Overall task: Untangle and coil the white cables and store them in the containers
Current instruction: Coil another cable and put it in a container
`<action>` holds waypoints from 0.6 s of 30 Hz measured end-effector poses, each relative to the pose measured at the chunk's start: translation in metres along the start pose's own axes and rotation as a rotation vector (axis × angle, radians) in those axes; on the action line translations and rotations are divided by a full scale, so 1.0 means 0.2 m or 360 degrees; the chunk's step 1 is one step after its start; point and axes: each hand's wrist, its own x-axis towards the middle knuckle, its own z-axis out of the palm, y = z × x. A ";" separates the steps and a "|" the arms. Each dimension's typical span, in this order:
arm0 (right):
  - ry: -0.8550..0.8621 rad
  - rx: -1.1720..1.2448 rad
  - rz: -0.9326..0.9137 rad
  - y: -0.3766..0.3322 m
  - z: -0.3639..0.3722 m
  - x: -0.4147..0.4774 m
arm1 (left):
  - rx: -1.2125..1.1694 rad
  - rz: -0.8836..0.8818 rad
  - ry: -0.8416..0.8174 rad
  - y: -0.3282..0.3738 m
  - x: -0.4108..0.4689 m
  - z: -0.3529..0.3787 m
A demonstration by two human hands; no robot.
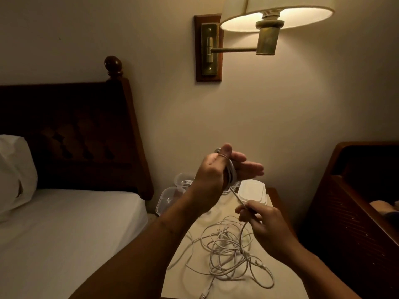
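The left hand [218, 169] and its forearm are covering much of the two clear plastic containers [170, 198], and their contents are showing too dimly to tell. Loops of the thin white cable [231, 176] are disappearing behind that palm. The top edge is cropping the cream fabric lampshade [278, 9], the bottom edge is cutting the flat white plug [203, 296], and a blurred shape [383, 209] is lying unidentifiable at the right edge.
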 end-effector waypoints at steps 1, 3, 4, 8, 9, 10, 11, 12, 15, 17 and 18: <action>0.0023 0.0003 -0.0057 0.02 0.00 0.00 | 0.0078 0.0008 0.0028 -0.01 0.01 -0.02; 0.0049 -0.0095 -0.0254 0.05 -0.01 0.01 | 0.0428 -0.0004 0.0082 -0.05 0.03 -0.04; 0.0043 -0.0175 -0.0362 0.05 -0.01 0.01 | 0.0633 -0.0021 0.0107 -0.08 0.04 -0.04; 0.0077 -0.0382 -0.0692 0.02 0.01 0.04 | 0.1421 -0.0151 0.0018 -0.16 0.06 -0.05; 0.0116 -0.0404 -0.0745 0.00 0.01 0.04 | 0.1603 -0.0198 -0.0044 -0.17 0.06 -0.06; 0.0158 -0.0421 -0.0793 -0.01 0.01 0.04 | 0.1730 -0.0261 -0.0116 -0.17 0.06 -0.06; 0.0198 -0.0447 -0.0845 -0.01 0.00 0.04 | 0.1762 -0.0356 -0.0183 -0.17 0.05 -0.07; 0.0235 -0.0501 -0.0888 -0.01 -0.01 0.04 | 0.1707 -0.0463 -0.0238 -0.17 0.04 -0.09; 0.0353 -0.0747 -0.0971 0.00 -0.03 0.06 | 0.1544 -0.0660 -0.0361 -0.16 0.00 -0.14; 0.0442 -0.0764 -0.0964 0.01 -0.06 0.08 | 0.1449 -0.0752 -0.0433 -0.16 -0.01 -0.18; 0.0458 -0.0702 -0.0954 0.01 -0.08 0.09 | 0.1337 -0.0811 -0.0473 -0.17 -0.03 -0.20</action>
